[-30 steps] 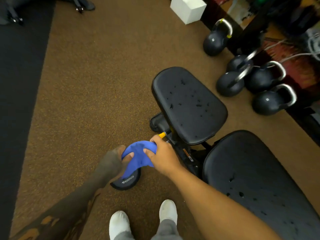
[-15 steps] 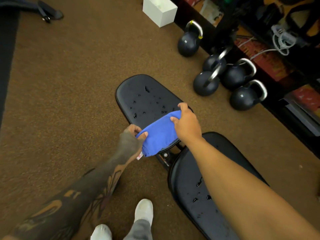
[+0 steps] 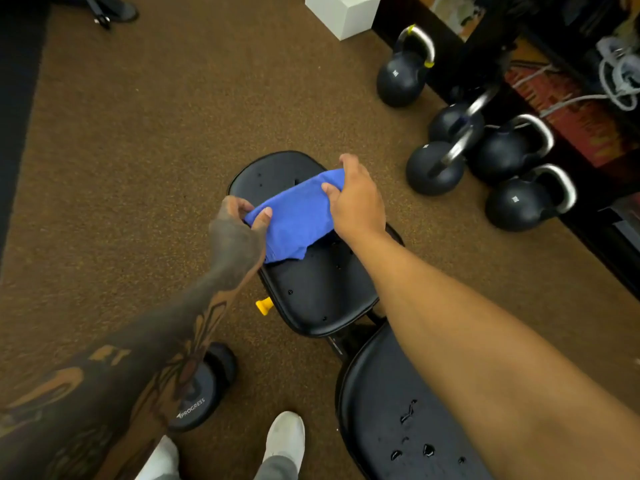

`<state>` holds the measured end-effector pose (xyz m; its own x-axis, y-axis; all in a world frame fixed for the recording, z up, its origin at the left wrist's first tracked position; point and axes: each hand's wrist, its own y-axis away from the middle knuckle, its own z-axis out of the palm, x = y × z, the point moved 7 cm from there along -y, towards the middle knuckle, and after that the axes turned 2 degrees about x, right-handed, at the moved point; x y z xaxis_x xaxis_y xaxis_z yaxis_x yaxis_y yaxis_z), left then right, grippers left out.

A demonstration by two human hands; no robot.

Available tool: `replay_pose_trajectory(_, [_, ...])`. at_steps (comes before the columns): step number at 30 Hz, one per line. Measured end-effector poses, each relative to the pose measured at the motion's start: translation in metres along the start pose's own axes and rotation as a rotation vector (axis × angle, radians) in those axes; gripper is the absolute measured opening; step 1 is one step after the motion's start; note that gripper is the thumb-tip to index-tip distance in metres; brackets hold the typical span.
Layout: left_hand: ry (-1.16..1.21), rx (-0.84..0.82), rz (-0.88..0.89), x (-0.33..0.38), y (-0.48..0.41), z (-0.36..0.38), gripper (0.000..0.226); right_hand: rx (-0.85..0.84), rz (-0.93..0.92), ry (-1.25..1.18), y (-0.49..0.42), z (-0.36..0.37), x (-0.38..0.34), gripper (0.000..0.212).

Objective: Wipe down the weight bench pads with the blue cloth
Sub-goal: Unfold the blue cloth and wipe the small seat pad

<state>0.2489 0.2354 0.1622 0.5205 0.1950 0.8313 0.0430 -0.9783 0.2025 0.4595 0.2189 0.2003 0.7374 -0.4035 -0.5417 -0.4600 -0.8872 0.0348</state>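
Observation:
The blue cloth (image 3: 294,216) is stretched between both hands over the far half of the black seat pad (image 3: 318,292). My left hand (image 3: 239,233) pinches its near-left end. My right hand (image 3: 356,199) grips its far-right end. Droplets dot the seat pad's bare near part. The larger black back pad (image 3: 391,403) lies nearer me at the lower right, also with wet drops, and my right forearm crosses over it. Whether the cloth touches the pad I cannot tell.
Several black kettlebells (image 3: 512,157) stand on the brown carpet to the right of the bench. A white box (image 3: 343,12) sits at the top. A yellow adjustment knob (image 3: 264,305) juts from the bench's left side. A bench foot wheel (image 3: 197,393) and my white shoes (image 3: 284,434) are below.
Both hands carried the cloth from beside the bench, near the floor, up over the seat pad and spread it out between them. The camera view shifted as well.

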Motion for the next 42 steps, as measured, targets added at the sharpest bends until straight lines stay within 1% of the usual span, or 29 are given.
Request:
replay_pose_trajectory(3, [-0.128,-0.004,-0.077,-0.016,-0.019,0.004,0.052,0.02,0.013,0.282,-0.014,0.014,-0.009,0.069])
replay_pose_trajectory(4, [-0.126,-0.009,-0.14,-0.025,-0.026,0.004,0.058,0.015,0.029,0.329,-0.015,0.021,-0.011,0.07])
replay_pose_trajectory(6, [-0.004,-0.034,-0.284,-0.045,-0.039,0.009,0.065,-0.021,0.054,0.359,-0.01,0.041,-0.016,0.07])
replay_pose_trajectory(9, [0.209,-0.112,-0.441,-0.068,-0.056,0.021,0.069,-0.093,0.202,0.321,0.002,0.073,-0.019,0.08])
replay_pose_trajectory(11, [0.344,-0.168,-0.546,-0.075,-0.06,0.031,0.064,-0.136,0.316,0.289,0.007,0.091,-0.017,0.087])
replay_pose_trajectory(13, [0.445,-0.221,-0.622,-0.073,-0.06,0.038,0.052,-0.154,0.358,0.276,0.009,0.104,-0.017,0.09])
replay_pose_trajectory(15, [0.522,-0.248,-0.641,-0.073,-0.064,0.045,0.051,-0.141,0.343,0.284,0.008,0.113,-0.018,0.092])
replay_pose_trajectory(17, [0.597,-0.229,-0.627,-0.076,-0.072,0.05,0.049,-0.112,0.276,0.317,0.005,0.117,-0.02,0.092])
replay_pose_trajectory(20, [0.668,-0.216,-0.637,-0.083,-0.081,0.056,0.045,-0.112,0.08,0.364,-0.011,0.12,-0.024,0.09])
replay_pose_trajectory(24, [0.687,-0.215,-0.605,-0.088,-0.087,0.061,0.045,-0.225,-0.235,0.458,-0.03,0.126,-0.035,0.088])
replay_pose_trajectory(27, [0.703,-0.186,-0.616,-0.087,-0.085,0.061,0.046,-0.313,-0.492,0.496,-0.016,0.133,-0.045,0.086])
replay_pose_trajectory(29, [0.694,-0.182,-0.584,-0.091,-0.086,0.063,0.052,-0.356,-0.603,0.513,-0.002,0.131,-0.041,0.084])
replay_pose_trajectory(31, [0.702,-0.19,-0.578,-0.096,-0.087,0.065,0.059,-0.36,-0.599,0.53,-0.004,0.124,-0.029,0.083])
replay_pose_trajectory(34, [0.714,-0.18,-0.561,-0.088,-0.085,0.061,0.048,-0.313,-0.466,0.511,-0.026,0.12,-0.028,0.081])
replay_pose_trajectory(36, [0.742,-0.184,-0.544,-0.086,-0.086,0.064,0.046,-0.296,-0.395,0.504,-0.037,0.128,-0.041,0.081])
replay_pose_trajectory(37, [0.745,-0.175,-0.543,-0.087,-0.086,0.064,0.046,-0.3,-0.39,0.505,-0.038,0.133,-0.049,0.08])
replay_pose_trajectory(39, [0.74,-0.158,-0.53,-0.089,-0.087,0.063,0.045,-0.315,-0.439,0.502,-0.03,0.143,-0.064,0.078])
replay_pose_trajectory(42, [0.738,-0.187,-0.505,-0.091,-0.088,0.065,0.044,-0.345,-0.555,0.49,-0.005,0.144,-0.063,0.075])
